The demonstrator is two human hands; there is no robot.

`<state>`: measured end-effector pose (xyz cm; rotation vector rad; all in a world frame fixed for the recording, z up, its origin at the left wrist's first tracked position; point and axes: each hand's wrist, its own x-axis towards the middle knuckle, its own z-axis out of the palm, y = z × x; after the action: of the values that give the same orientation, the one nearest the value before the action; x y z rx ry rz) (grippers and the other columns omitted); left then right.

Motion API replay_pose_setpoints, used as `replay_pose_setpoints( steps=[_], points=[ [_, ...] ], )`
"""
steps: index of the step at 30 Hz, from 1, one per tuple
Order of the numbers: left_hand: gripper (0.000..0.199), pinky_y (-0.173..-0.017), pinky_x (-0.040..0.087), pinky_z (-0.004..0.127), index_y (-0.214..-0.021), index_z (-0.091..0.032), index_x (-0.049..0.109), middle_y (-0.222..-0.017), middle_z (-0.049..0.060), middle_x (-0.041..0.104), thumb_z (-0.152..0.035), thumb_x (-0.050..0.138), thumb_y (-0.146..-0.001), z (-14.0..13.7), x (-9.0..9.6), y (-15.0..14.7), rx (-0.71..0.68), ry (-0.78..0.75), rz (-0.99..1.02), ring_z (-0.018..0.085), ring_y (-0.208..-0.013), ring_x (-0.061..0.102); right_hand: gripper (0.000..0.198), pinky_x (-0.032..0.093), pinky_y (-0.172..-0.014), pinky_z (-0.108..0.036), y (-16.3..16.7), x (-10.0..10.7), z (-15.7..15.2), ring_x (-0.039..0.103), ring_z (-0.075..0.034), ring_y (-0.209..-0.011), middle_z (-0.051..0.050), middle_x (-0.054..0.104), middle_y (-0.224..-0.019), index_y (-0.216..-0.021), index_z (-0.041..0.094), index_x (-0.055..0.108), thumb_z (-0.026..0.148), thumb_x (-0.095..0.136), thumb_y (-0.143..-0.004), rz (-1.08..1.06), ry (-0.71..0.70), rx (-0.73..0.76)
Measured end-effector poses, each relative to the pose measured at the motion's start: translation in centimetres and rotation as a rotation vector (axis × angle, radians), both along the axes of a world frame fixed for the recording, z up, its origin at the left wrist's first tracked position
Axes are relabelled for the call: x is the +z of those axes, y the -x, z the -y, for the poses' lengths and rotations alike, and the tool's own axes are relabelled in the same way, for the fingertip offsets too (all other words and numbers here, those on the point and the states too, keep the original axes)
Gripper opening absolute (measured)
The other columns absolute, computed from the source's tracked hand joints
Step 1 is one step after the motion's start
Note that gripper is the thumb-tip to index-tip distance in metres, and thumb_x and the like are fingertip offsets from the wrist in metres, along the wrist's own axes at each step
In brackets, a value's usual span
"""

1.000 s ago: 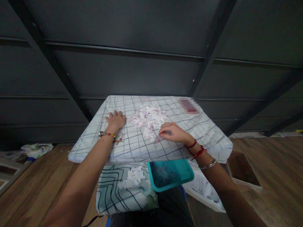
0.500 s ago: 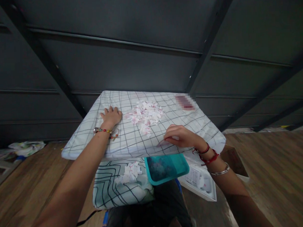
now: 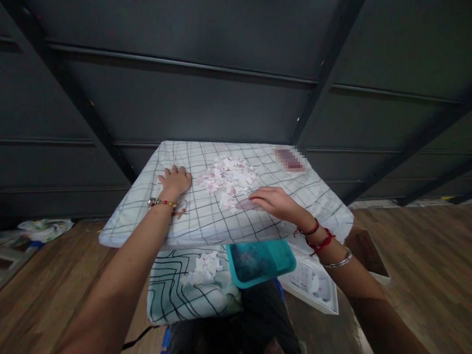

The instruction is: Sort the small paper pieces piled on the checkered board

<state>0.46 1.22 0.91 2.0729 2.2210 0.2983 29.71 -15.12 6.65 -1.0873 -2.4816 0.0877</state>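
My left hand (image 3: pixel 176 181) lies flat on the white checked cloth (image 3: pixel 206 224), fingers spread, holding nothing. To its right is a loose heap of small white paper scraps (image 3: pixel 231 173) with pinkish marks. My right hand (image 3: pixel 274 201) is closed on a thin, see-through pinkish sheet (image 3: pixel 249 203); its exact kind I cannot make out. The sheet's free end points left, at the near edge of the heap. Below the table's front edge sits a teal plastic tray (image 3: pixel 279 258) with a dark, blurry inside.
More paper scraps (image 3: pixel 204 268) lie on a folded patterned cloth (image 3: pixel 174 298) at lower left. A white box (image 3: pixel 329 303) with papers and a brown carton (image 3: pixel 366 255) stand at lower right. A blurred reddish item (image 3: pixel 290 159) lies at the back right. Dark panels (image 3: pixel 202 103) rise behind.
My right hand has moved forward and slightly left from the table's front edge, bringing the thin sheet to the heap. My left hand stays flat in place.
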Motion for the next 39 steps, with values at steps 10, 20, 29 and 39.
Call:
replay_pose_setpoints(
  steps=[10,20,29,39],
  points=[
    [0.060,-0.103,0.019,0.063,-0.139,-0.017,0.037,-0.150,0.013,0.026,-0.043,0.019,-0.088,-0.3,-0.5,0.1,0.003,-0.023,0.006,0.037,-0.136,0.020,0.019,0.047,-0.078,-0.025,0.2,-2.3,1.2,0.062,-0.016,-0.086,-0.006,0.069,-0.090,-0.093,0.018,0.065,0.019,0.046,-0.092,0.118,-0.030,-0.087],
    [0.060,-0.105,0.017,0.063,-0.139,-0.016,0.037,-0.151,0.013,0.024,-0.042,0.019,-0.088,-0.4,-0.6,0.2,0.002,-0.001,0.023,0.037,-0.137,0.017,0.023,0.047,-0.079,-0.027,1.7,-2.3,-0.2,0.063,-0.017,-0.085,-0.006,0.070,-0.091,-0.097,0.017,0.066,0.014,0.044,-0.091,0.152,-0.125,-0.074],
    [0.060,-0.105,0.017,0.062,-0.139,-0.017,0.037,-0.150,0.013,0.025,-0.042,0.018,-0.088,-0.3,-0.5,0.1,0.006,-0.015,0.018,0.036,-0.136,0.019,0.024,0.047,-0.078,-0.026,0.1,-2.6,0.5,0.062,-0.018,-0.086,-0.008,0.069,-0.094,-0.101,0.018,0.065,0.020,0.042,-0.093,0.097,-0.144,-0.286],
    [0.058,-0.104,0.020,0.062,-0.136,-0.017,0.041,-0.150,0.014,0.026,-0.041,0.019,-0.087,0.0,-0.4,0.1,0.001,-0.023,0.007,0.036,-0.136,0.020,0.024,0.045,-0.076,-0.024,-0.4,-3.0,-2.5,0.062,-0.018,-0.089,-0.007,0.070,-0.092,-0.101,0.019,0.066,0.018,0.043,-0.092,0.219,-0.088,-0.408]
  ],
)
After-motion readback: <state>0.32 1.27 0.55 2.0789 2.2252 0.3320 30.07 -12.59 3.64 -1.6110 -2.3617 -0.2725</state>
